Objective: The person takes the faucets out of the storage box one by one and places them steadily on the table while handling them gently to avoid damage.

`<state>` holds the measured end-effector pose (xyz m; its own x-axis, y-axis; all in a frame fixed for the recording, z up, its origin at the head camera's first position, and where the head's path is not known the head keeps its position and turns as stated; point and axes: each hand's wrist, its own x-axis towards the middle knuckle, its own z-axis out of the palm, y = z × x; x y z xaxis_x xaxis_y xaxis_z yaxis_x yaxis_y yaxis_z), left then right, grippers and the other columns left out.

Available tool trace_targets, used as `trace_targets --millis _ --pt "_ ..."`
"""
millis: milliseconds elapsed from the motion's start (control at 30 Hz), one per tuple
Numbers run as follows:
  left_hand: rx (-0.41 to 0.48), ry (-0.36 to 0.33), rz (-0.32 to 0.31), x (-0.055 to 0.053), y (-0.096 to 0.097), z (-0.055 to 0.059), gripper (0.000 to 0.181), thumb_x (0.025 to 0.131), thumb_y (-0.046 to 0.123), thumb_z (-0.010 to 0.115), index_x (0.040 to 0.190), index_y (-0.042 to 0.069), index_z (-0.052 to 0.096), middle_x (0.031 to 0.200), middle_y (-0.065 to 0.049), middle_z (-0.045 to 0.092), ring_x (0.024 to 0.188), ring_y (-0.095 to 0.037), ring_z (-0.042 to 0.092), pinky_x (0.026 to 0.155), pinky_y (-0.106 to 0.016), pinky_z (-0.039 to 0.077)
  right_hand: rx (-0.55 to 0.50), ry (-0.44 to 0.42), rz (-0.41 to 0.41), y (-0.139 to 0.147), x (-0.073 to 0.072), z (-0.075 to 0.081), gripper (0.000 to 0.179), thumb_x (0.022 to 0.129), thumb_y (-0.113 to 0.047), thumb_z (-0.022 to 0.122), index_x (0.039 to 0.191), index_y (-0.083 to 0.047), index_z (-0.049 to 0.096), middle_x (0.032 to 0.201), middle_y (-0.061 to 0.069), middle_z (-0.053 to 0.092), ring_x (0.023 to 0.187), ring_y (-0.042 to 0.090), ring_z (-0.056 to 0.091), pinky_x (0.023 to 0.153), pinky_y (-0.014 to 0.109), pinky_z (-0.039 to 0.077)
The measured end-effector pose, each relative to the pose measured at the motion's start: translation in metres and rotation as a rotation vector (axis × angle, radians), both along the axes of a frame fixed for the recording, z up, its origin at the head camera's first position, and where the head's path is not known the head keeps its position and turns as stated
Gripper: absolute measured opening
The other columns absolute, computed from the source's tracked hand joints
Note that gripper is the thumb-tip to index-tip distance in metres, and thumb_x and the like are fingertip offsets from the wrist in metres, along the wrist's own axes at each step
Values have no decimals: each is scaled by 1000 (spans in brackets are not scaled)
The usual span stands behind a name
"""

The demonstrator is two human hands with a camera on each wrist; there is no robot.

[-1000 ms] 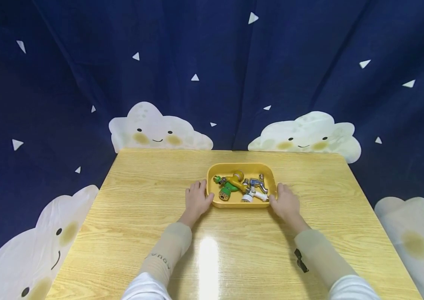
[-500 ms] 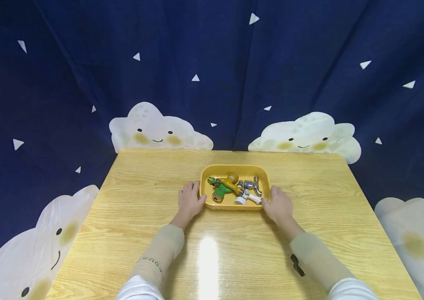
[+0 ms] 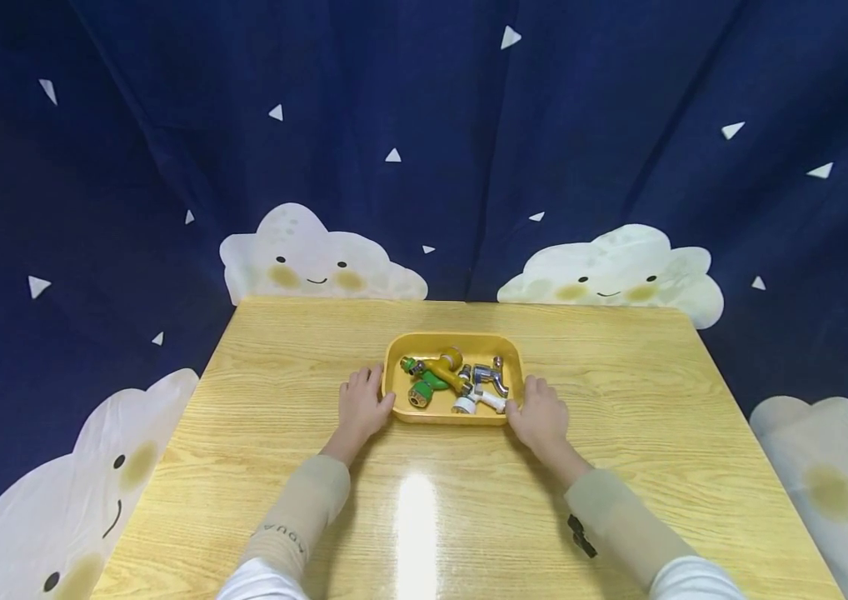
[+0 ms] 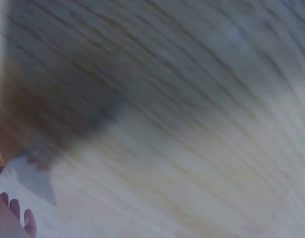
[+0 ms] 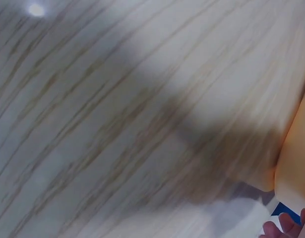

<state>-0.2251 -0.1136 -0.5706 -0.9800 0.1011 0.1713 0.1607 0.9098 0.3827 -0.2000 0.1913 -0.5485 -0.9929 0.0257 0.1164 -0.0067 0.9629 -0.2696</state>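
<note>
A yellow rectangular tray [image 3: 454, 420] sits between both hands on the wooden table. Inside lie a yellow tap [image 3: 441, 372], a green tap [image 3: 420, 393], a white tap [image 3: 490, 400] and a chrome tap [image 3: 486, 376], some overlapping. My left hand [image 3: 361, 407] grips the tray's left end, its thumb at the near corner and its fingers along the outer wall. The right hand [image 3: 541, 416] grips the opposite end, thumb at the near right corner. In the right wrist view, the tray's wall [image 5: 296, 148] and a few fingertips [image 5: 287, 222] show at the edge.
The wooden table [image 3: 604, 350] extends on all sides of the tray. A dark blue curtain [image 3: 349, 125] with white triangles and clouds hangs behind and beside it. A black strap [image 3: 581, 536] hangs from the right sleeve.
Both hands have moved the tray leftward and slightly nearer across the table. The taps have travelled with it, keeping about the same arrangement.
</note>
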Motion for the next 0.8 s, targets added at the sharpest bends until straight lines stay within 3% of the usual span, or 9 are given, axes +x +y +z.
trace_targets --millis 433,800 --pt "-54 21 -13 6 -28 1 56 83 34 47 132 7 43 114 -16 50 101 -31 45 84 -47 36 -16 9 8 -27 7 1 42 81 -36 48 104 0 48 89 12 49 75 29 49 60 42 41" --pt "-87 9 -11 8 -47 2 56 85 33 47 133 6 41 117 -17 50 104 -33 46 84 -48 38 -26 10 21 -45 8 -1 36 81 -37 49 95 -4 47 86 10 48 75 26 47 59 40 40"
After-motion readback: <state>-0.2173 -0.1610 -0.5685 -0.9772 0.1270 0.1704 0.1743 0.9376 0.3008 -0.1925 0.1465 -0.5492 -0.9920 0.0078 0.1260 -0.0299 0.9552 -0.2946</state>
